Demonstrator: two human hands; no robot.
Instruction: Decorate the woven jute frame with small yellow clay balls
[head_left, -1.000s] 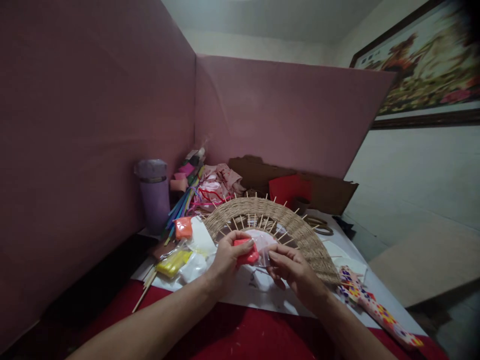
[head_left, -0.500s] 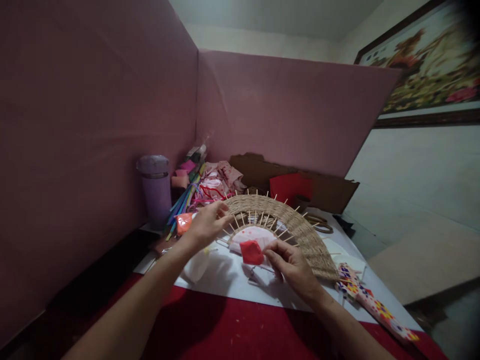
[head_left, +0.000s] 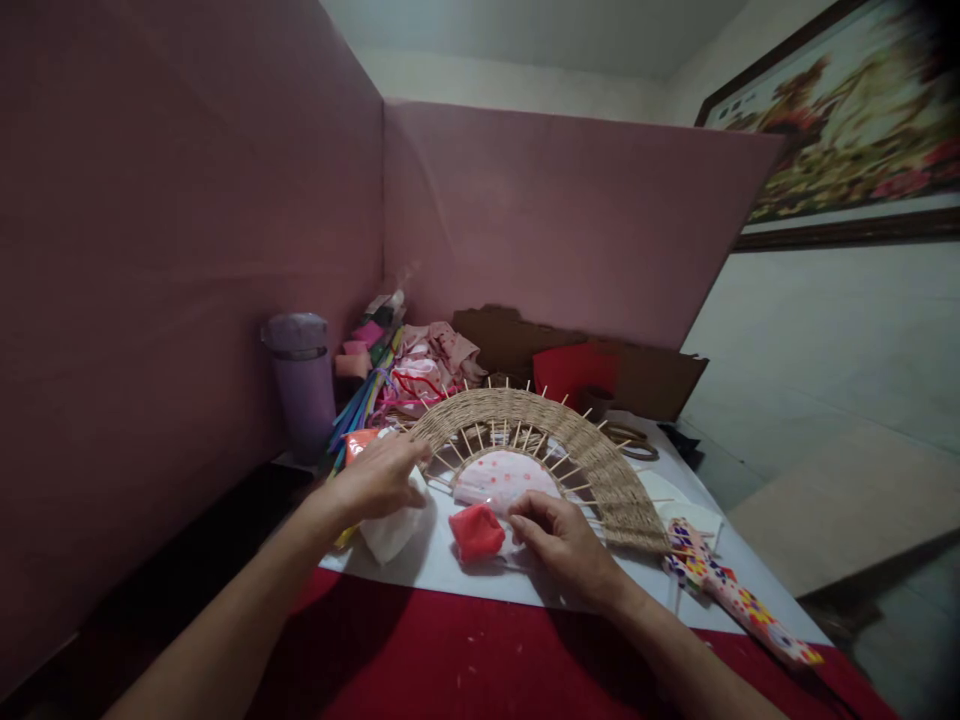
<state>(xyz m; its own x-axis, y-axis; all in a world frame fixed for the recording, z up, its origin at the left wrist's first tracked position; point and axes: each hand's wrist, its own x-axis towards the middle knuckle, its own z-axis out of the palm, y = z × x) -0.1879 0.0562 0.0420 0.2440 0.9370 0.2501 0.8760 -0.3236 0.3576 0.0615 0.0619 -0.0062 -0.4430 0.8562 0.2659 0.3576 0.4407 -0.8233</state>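
My right hand (head_left: 559, 535) pinches the clear wrapper edge of a small red packet (head_left: 478, 532), held low over the white sheet. My left hand (head_left: 382, 475), fingers stretched and thumb apart, hovers over a crumpled white bag (head_left: 394, 528) and an orange packet (head_left: 360, 444); whether it touches them I cannot tell. Beyond both hands sits a half-ring fan of woven cord (head_left: 510, 405) on thin wooden sticks. At its centre is a half circle of pale dotted cloth (head_left: 510, 475), just behind the red packet.
A purple tumbler (head_left: 304, 385) stands at the left by the pink partition (head_left: 570, 220). Colourful pipe cleaners (head_left: 360, 405) and pink cloth (head_left: 439, 360) are heaped behind. Scissors (head_left: 634, 440) lie at the back right, a flower-patterned strip (head_left: 750, 605) at the front right.
The red packet has come down and to the left with my right hand. My left hand has drawn back from the fan's left end to above the white bag.
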